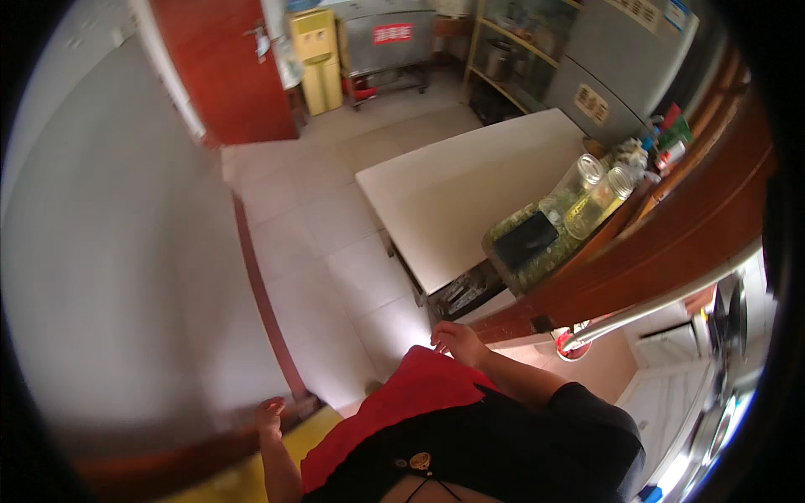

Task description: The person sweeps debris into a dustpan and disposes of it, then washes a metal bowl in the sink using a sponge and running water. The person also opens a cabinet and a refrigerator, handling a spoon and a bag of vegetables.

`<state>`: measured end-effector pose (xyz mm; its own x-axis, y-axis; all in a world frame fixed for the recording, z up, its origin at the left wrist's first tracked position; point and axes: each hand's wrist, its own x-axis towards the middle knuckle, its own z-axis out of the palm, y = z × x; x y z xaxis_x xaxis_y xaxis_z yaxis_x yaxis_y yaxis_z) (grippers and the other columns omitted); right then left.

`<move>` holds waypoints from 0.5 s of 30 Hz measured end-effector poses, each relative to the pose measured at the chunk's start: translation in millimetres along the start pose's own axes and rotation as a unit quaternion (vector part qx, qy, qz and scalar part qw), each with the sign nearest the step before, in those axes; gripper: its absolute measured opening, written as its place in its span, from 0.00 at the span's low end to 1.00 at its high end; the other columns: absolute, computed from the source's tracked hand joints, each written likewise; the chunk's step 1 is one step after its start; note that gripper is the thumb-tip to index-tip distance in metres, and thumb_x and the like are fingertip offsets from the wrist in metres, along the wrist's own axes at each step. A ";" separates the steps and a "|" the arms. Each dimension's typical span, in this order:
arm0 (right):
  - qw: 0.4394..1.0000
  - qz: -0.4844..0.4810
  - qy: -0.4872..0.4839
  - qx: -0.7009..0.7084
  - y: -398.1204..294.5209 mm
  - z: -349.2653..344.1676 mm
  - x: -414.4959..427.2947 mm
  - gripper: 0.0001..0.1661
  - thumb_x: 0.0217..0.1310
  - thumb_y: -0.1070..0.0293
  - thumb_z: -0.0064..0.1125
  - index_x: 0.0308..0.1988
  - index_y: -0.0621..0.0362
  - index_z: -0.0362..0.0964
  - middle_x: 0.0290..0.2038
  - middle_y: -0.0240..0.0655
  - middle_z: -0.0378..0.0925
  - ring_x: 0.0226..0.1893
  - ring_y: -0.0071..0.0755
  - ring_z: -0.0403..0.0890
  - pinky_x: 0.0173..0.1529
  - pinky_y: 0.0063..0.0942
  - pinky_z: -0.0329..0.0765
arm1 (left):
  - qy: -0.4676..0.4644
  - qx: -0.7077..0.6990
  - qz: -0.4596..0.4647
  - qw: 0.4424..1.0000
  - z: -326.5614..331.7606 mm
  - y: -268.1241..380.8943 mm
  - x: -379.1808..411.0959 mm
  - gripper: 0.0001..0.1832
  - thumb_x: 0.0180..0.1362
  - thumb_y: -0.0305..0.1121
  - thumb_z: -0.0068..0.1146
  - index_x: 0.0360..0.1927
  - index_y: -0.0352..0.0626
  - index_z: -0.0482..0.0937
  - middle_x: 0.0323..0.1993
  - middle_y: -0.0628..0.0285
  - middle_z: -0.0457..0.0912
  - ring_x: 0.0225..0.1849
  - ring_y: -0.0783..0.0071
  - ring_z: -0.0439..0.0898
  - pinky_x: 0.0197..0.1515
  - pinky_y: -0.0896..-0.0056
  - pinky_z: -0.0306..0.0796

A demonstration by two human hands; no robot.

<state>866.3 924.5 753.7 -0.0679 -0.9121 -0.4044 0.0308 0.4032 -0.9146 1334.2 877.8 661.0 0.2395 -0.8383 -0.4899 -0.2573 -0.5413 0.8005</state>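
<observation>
My left hand hangs low beside a brown wooden edge, its fingers loosely bent with nothing seen in them. My right hand is held by the red lower part of my clothing, fingers half curled and apparently bare. Whether it touches the red cloth I cannot tell. Ahead of my right hand is a pale tabletop. A dark phone lies on a green-speckled slab-like thing at the table's near right corner. Two clear lidded jars lean in view beside it.
A dark red strip crosses the tiled floor. Further off are a red door, a yellow water dispenser, a wheeled steel cabinet, shelving and a grey refrigerator. Brown wooden framing borders the right.
</observation>
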 end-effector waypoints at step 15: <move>0.650 -0.035 0.671 -0.355 -139.4 -61.5 49.4 0.39 0.36 0.67 0.60 0.52 0.58 0.57 0.51 0.49 0.57 0.53 0.54 0.55 0.57 0.43 0.53 | -0.407 0.270 0.084 0.868 237.9 262.0 212.4 0.16 0.51 0.37 0.55 0.38 0.34 0.75 0.31 0.58 0.78 0.32 0.72 0.76 0.35 0.73 0.69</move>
<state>797.4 827.8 861.2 -0.8681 -0.2356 0.4370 -0.4545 0.7312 -0.5087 1094.9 542.2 684.5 -0.5289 -0.5570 -0.6404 -0.6792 -0.1746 0.7128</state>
